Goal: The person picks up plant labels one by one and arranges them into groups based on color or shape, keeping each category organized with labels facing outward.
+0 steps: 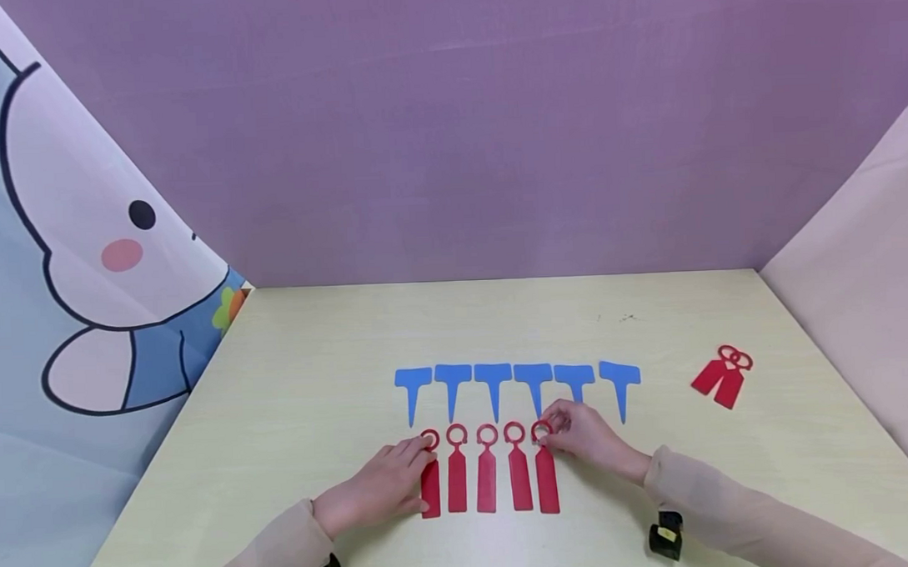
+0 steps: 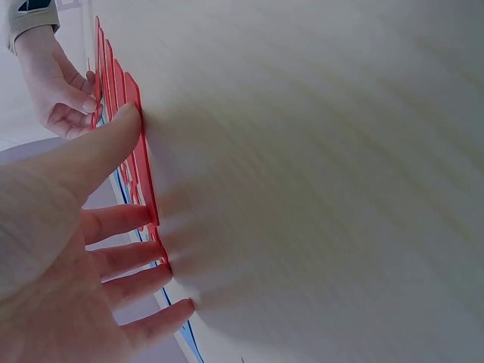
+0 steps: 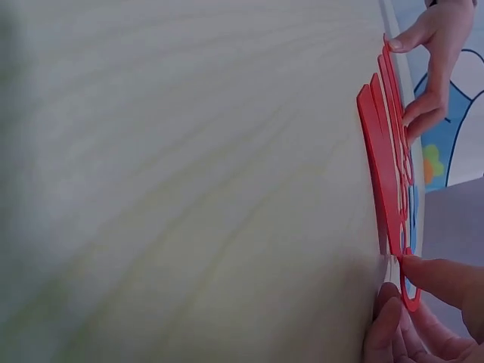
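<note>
Several red plastic loop tags, each with a ring at the top, lie side by side in a row. My left hand touches the leftmost red tag, its thumb at the lower end and the fingers by the ring, fairly straight. At the other end of the row, my right hand pinches the ring of the rightmost red tag between thumb and fingers. Between the hands lie more tags, among them the middle red tag. In the right wrist view, the pinched tag appears nearly edge-on.
Above the red row runs a row of blue T-shaped plant labels. Two more red tags lie with rings overlapping at the right. A purple wall borders the far table edge, with a cartoon-print cloth at the left.
</note>
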`<state>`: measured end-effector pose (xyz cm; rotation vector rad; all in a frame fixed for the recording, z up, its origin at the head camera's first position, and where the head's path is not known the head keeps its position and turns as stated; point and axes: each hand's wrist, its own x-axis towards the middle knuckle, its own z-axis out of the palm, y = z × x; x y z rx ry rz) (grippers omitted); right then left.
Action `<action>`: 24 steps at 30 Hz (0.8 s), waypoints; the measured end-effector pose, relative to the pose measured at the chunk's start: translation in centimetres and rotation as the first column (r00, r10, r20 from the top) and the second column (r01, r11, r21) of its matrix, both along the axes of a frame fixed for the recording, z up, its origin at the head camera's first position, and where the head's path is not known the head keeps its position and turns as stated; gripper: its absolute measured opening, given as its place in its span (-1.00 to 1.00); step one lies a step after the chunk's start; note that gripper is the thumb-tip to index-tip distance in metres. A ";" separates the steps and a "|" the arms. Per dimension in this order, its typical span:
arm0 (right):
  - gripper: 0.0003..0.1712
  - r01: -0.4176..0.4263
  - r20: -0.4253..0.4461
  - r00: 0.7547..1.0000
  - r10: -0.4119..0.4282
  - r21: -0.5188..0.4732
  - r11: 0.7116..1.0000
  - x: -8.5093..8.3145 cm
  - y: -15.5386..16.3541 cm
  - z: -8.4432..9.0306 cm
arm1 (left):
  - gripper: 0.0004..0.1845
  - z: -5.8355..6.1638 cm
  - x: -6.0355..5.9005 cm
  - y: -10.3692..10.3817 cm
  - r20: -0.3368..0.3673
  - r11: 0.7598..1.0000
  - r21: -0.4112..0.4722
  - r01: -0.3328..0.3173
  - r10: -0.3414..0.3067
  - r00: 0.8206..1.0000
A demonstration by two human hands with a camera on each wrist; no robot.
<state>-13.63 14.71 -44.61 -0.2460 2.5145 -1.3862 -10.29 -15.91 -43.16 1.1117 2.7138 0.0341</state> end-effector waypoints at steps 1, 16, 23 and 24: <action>-0.73 0.004 -0.004 1.000 -0.004 0.012 1.000 0.0 0.0 0.0 | -0.32 0.0 0.0 0.0 -0.001 1.000 0.001 0.000 0.000 1.000; -0.74 0.028 -0.064 0.998 -0.020 0.129 0.991 0.1 -0.7 0.1 | -0.32 0.1 0.1 0.0 -0.001 1.000 -0.005 -0.005 0.005 1.000; -0.75 0.029 -0.074 0.997 -0.017 0.164 0.986 0.2 -0.9 0.3 | -0.32 0.2 0.1 0.0 0.000 1.000 -0.004 -0.007 0.007 1.000; -0.75 0.027 -0.075 0.997 -0.015 0.166 0.986 0.2 -0.9 0.3 | -0.32 0.3 0.1 0.0 -0.001 1.000 -0.004 -0.005 0.005 1.000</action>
